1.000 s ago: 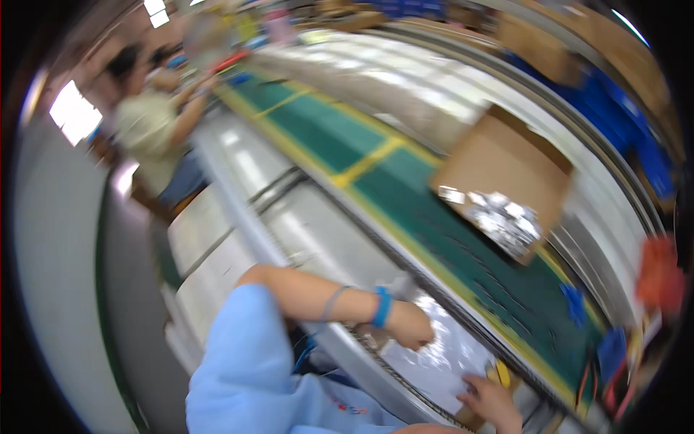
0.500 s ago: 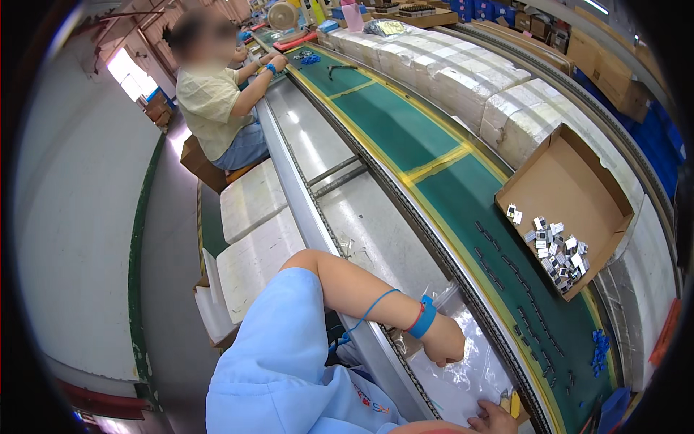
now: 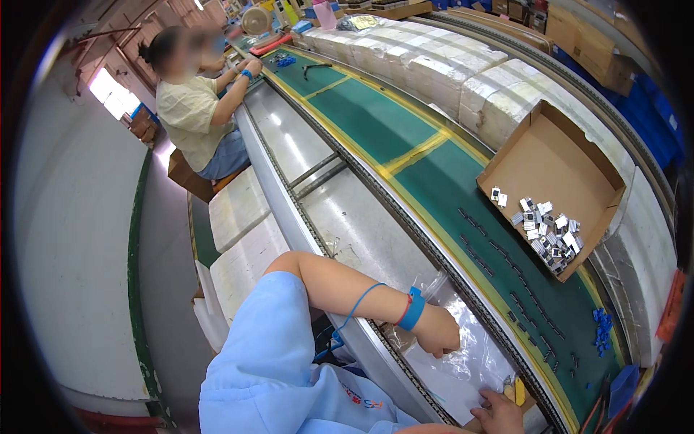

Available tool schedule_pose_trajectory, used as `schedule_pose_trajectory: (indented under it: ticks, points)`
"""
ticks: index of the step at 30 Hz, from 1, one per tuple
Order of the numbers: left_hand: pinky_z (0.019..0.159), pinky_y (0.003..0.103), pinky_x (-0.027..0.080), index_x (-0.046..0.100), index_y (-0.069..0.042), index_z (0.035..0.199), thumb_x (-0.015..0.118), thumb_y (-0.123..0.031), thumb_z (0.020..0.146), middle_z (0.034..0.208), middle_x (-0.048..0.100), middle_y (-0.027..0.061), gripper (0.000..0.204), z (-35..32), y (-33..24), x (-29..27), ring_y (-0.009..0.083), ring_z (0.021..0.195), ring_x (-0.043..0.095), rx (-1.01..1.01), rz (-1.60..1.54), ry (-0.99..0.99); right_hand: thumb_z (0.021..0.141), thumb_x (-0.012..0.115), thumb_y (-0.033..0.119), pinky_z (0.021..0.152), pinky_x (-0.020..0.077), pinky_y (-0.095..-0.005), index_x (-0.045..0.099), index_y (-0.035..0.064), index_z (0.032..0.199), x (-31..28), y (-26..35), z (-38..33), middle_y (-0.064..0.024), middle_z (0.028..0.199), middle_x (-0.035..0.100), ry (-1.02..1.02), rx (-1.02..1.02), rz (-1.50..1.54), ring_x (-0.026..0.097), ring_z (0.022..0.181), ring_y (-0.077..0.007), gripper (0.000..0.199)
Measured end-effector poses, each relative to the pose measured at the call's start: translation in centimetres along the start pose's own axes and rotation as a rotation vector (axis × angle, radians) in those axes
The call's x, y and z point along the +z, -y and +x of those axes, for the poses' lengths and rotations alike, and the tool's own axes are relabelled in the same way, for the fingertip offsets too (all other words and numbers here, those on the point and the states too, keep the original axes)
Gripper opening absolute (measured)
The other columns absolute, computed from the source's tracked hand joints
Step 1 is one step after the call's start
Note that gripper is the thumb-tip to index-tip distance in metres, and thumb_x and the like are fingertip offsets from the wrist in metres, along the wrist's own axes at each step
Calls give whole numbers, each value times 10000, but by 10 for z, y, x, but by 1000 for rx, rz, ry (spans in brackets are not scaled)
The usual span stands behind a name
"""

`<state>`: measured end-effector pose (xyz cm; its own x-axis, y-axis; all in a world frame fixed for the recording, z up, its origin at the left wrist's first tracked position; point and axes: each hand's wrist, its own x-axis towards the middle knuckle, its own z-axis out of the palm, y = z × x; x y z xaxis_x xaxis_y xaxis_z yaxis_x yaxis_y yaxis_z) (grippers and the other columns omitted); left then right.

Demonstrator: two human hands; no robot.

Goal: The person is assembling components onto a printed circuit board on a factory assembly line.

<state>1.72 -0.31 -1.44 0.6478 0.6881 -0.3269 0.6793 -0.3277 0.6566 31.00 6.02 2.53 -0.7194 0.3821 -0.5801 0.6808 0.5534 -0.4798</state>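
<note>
A bright opening (image 3: 113, 94) glares white, plastic (image 3: 471, 338) gleams, fisheye edges bend darkly.

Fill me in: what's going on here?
The person's curled left hand is at clear plastic sheeting on the metal bench; whether it grips anything is hidden. The right hand is by the sheeting's near end. Beyond, small dark parts lie in rows on a green surface, near a cardboard tray of silvery parts. A co-worker sits farther along.

White foam blocks (image 3: 441, 65), seated co-worker (image 3: 189, 119), round fan (image 3: 256, 21), blue bins (image 3: 648, 123)
</note>
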Motion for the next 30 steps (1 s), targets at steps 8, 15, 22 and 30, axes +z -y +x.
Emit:
schedule_pose_trajectory:
  ticks: [8, 15, 22, 30]
  points:
    - [685, 452, 480, 640, -21, 846, 654, -263, 764, 821, 646, 170, 256, 1, -2, 7, 354, 802, 622, -24, 46, 2, 803, 632, 110, 798, 490, -387, 539, 21, 1202, -1, -4, 2, -213, 1012, 626, -3, -8, 63, 620, 904, -337, 419]
    - [644, 449, 486, 603, 12, 816, 647, -202, 766, 742, 614, 174, 224, -6, -6, 5, 353, 743, 625, 28, 90, -19, 808, 622, 101, 807, 488, -386, 537, 24, 1202, -5, 3, 4, -212, 1029, 622, -3, -5, 52, 617, 924, -335, 410]
    - [635, 456, 485, 600, 20, 801, 653, -193, 756, 726, 619, 176, 224, -8, -8, 6, 353, 740, 628, 28, 99, -17, 819, 617, 88, 802, 487, -379, 519, 18, 1218, -2, 1, 3, -219, 1026, 618, 4, -17, 72, 615, 931, -333, 417]
    - [651, 462, 492, 595, 36, 799, 681, -216, 721, 739, 624, 196, 277, -3, -7, 8, 372, 750, 623, 71, 134, 55, 829, 622, 99, 784, 495, -367, 504, -11, 1230, 16, -25, 5, -204, 1024, 594, 46, 14, 128, 600, 913, -304, 431]
